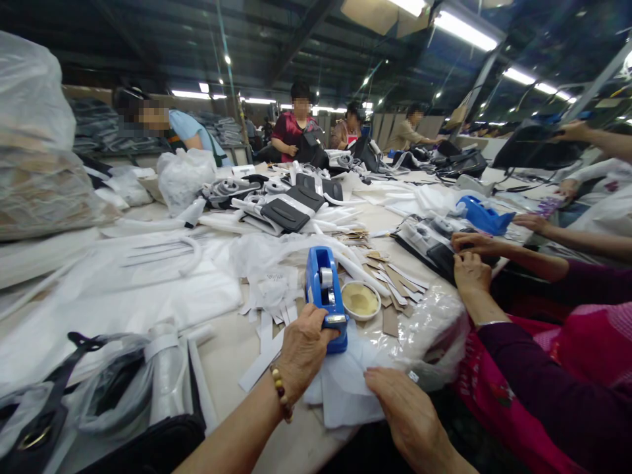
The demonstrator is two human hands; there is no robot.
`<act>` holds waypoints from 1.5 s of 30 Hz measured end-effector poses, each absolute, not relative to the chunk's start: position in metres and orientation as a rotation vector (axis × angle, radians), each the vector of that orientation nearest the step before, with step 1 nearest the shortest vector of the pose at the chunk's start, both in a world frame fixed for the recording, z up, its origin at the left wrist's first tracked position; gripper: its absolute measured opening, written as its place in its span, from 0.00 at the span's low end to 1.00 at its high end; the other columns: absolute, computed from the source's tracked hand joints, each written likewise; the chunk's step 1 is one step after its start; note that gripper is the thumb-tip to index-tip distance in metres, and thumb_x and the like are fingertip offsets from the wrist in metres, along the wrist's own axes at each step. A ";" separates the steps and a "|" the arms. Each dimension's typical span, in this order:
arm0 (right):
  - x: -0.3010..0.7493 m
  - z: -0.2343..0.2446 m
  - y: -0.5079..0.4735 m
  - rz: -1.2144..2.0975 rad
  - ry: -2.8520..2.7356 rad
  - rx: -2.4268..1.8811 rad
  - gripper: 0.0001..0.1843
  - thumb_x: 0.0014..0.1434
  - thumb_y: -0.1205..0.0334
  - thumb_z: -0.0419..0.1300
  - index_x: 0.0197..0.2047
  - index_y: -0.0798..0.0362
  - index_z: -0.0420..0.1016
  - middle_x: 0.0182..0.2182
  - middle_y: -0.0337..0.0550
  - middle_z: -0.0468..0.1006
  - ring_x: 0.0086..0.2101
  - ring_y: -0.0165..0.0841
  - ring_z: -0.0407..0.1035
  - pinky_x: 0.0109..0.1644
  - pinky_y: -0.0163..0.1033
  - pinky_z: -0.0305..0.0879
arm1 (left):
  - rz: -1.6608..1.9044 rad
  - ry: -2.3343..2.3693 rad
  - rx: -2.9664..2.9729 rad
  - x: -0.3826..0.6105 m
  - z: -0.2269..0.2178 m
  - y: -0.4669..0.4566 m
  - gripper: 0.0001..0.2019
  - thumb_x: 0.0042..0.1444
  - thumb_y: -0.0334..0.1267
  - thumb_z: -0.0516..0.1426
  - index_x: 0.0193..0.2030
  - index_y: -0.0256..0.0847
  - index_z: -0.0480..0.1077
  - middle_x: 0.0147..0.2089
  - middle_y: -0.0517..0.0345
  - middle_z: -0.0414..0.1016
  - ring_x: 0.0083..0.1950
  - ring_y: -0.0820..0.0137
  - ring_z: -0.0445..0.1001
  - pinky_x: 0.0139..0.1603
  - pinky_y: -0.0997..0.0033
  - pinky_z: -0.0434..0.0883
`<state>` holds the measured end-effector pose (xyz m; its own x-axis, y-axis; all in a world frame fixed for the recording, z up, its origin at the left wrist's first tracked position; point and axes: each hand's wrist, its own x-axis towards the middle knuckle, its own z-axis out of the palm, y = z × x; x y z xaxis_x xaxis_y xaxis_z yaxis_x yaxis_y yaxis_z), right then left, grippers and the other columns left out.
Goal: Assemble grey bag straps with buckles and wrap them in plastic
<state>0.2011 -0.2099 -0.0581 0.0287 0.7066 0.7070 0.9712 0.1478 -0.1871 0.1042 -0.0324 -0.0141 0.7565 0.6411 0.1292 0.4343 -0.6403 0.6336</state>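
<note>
The left hand (302, 349) wraps closed around a blue tape dispenser (323, 289), its grip on the dispenser's near end. The dispenser looks stiff and solid, easiest to hold by that rounded body. The right hand (402, 411) lies open, fingers resting on a white sheet (345, 398) at the counter's (232, 355) near edge. The sheet looks thin, soft and likely to slip, so it is best pinned flat or taken by an edge. Just beyond lie a small dish (360, 299) and cardboard scraps (395, 283); a co-worker's hands (471, 263) work to the right.
</note>
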 end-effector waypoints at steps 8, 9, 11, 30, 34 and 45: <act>0.200 -0.066 -0.215 -0.561 -1.631 -1.649 0.16 0.55 0.77 0.50 0.45 0.57 0.69 0.36 0.48 0.79 0.38 0.33 0.74 0.44 0.35 0.71 | 0.437 0.820 2.393 0.104 -0.010 -0.033 0.02 0.53 0.32 0.56 0.31 0.40 0.68 0.35 0.62 0.67 0.34 0.73 0.68 0.37 0.74 0.61; 0.199 -0.068 -0.215 -0.578 -1.604 -1.658 0.16 0.55 0.77 0.50 0.45 0.57 0.69 0.35 0.47 0.79 0.38 0.33 0.74 0.43 0.35 0.71 | 0.436 0.821 2.395 0.104 -0.010 -0.033 0.01 0.53 0.33 0.56 0.31 0.40 0.68 0.35 0.62 0.67 0.34 0.73 0.68 0.37 0.74 0.61; 0.196 -0.071 -0.216 -0.606 -1.560 -1.675 0.14 0.57 0.75 0.50 0.45 0.57 0.68 0.34 0.47 0.79 0.37 0.33 0.74 0.42 0.35 0.71 | 0.430 0.821 2.398 0.104 -0.011 -0.033 0.01 0.54 0.33 0.56 0.31 0.40 0.68 0.35 0.62 0.67 0.35 0.72 0.68 0.37 0.74 0.61; 0.197 -0.070 -0.196 -0.042 -0.418 -1.908 0.22 0.55 0.42 0.51 0.36 0.53 0.69 0.27 0.40 0.74 0.29 0.35 0.69 0.32 0.36 0.66 | 0.031 1.054 2.385 0.080 -0.035 -0.088 0.11 0.53 0.35 0.54 0.43 0.35 0.63 0.42 0.47 0.68 0.46 0.59 0.69 0.44 0.64 0.65; 0.206 -0.063 -0.202 -0.090 -0.260 -1.692 0.22 0.52 0.43 0.56 0.39 0.54 0.68 0.29 0.40 0.73 0.30 0.34 0.68 0.31 0.36 0.65 | 0.003 1.094 2.290 0.085 -0.036 -0.085 0.11 0.49 0.34 0.55 0.41 0.36 0.66 0.42 0.48 0.69 0.44 0.59 0.70 0.44 0.64 0.64; 0.239 -0.022 -0.197 0.729 -0.948 -1.537 0.12 0.50 0.53 0.61 0.29 0.53 0.77 0.49 0.50 0.72 0.41 0.45 0.71 0.41 0.46 0.69 | -0.045 1.176 2.106 0.078 -0.033 -0.064 0.07 0.45 0.29 0.51 0.30 0.36 0.70 0.30 0.49 0.74 0.34 0.64 0.73 0.31 0.70 0.63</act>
